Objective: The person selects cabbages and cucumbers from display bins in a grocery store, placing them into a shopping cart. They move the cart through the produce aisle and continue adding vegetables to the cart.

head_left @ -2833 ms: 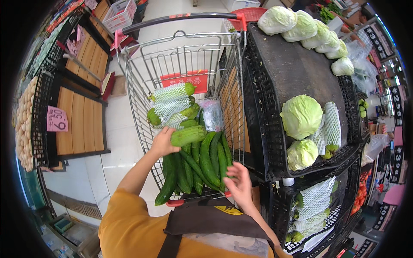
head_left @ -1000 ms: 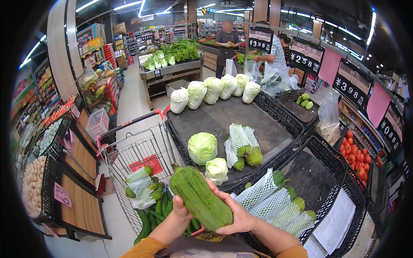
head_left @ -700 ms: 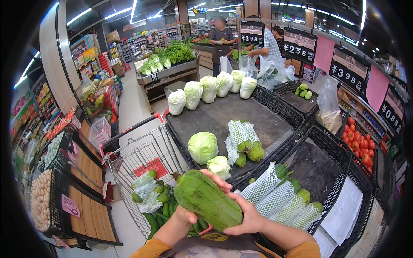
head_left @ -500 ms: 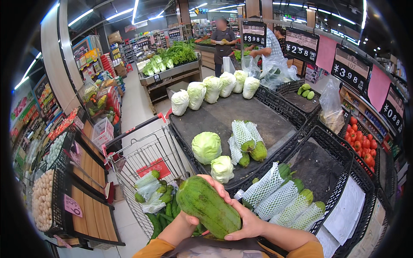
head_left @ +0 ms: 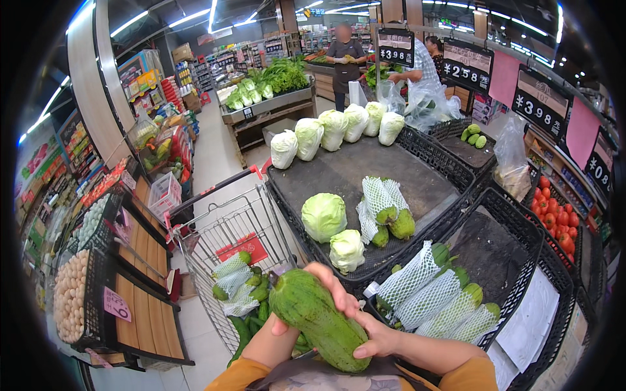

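A large, thick green gourd [head_left: 318, 319] with faint lengthwise stripes lies slantwise between my hands, its stem end toward the cart. My left hand [head_left: 279, 325] is wrapped round it from the left and below, partly hidden behind it. My right hand [head_left: 381, 339] grips the lower right side, thumb on top. Beyond the gourd stands a metal shopping cart [head_left: 228, 218] holding netted gourds [head_left: 233, 277] and long green vegetables [head_left: 242, 333]. To the right, several gourds in white foam nets [head_left: 430, 298] lie in a black crate [head_left: 521, 260].
Ahead is a wide black bin [head_left: 365, 159] with upright napa cabbages [head_left: 310, 139], two round cabbages [head_left: 324, 217] and netted gourds [head_left: 385, 205]. Eggs [head_left: 70, 296] sit at left, tomatoes [head_left: 554, 218] at right. Price signs [head_left: 467, 67] hang above. A person [head_left: 345, 58] stands far off.
The view has shifted slightly, so the bins and cart appear a little further right. The gourd has tilted a little more upright in my hands, still gripped by both.
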`<state>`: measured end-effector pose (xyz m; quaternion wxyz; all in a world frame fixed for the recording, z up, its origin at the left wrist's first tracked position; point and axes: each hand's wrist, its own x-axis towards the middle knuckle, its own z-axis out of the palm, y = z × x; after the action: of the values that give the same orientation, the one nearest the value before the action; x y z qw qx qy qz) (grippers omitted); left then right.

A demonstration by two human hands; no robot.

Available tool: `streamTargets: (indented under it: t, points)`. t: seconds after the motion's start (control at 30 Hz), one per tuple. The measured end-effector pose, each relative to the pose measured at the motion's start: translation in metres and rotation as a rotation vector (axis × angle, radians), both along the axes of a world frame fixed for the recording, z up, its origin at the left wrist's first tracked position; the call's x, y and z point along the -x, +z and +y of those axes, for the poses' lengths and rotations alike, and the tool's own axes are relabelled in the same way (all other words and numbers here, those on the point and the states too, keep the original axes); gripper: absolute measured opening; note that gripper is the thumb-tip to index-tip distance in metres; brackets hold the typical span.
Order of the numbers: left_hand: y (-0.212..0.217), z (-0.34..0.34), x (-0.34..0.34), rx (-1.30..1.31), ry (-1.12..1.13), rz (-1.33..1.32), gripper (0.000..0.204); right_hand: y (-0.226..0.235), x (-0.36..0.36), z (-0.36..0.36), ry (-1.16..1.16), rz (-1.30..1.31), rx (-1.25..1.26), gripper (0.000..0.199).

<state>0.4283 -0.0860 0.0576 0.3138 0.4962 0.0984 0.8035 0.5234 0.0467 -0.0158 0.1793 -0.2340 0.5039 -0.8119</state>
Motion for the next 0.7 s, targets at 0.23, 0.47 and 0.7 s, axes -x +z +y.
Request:
streamTargets:
  t: [0.23,0.47,0.7]
  points:
    - [-0.009,-0.008,0.003,0.095,0.262,0.009,0.073,0.032,0.008,0.000,-0.219,0.185,0.035,0.090]
    - [-0.001,0.002,-0.002,0.452,0.656,-0.223,0.072,0.059,0.011,0.008,-0.610,0.471,-0.529,0.104]
    - [0.003,0.018,0.001,0.586,0.586,-0.194,0.062,0.056,0.014,0.015,-0.678,0.340,-0.543,0.106]
